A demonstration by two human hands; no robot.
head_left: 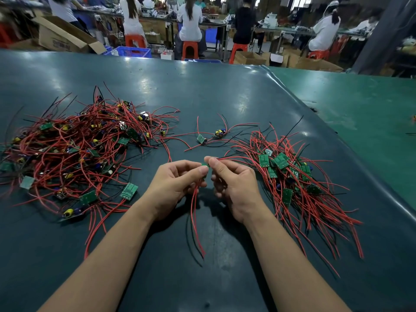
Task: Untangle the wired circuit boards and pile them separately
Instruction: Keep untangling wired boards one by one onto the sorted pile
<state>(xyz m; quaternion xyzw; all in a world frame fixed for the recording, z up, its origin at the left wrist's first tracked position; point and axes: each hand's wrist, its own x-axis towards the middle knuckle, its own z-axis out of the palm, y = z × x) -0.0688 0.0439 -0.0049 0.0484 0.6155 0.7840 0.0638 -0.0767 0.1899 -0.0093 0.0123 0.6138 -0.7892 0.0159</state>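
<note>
Over the dark table (202,91), I am pinching one small green circuit board (204,164) between my left hand (177,183) and right hand (231,183), fingers curled, its red wires (195,221) hanging toward me. The tangled heap (74,143) is lying left, the sorted pile (290,176) right.
</note>
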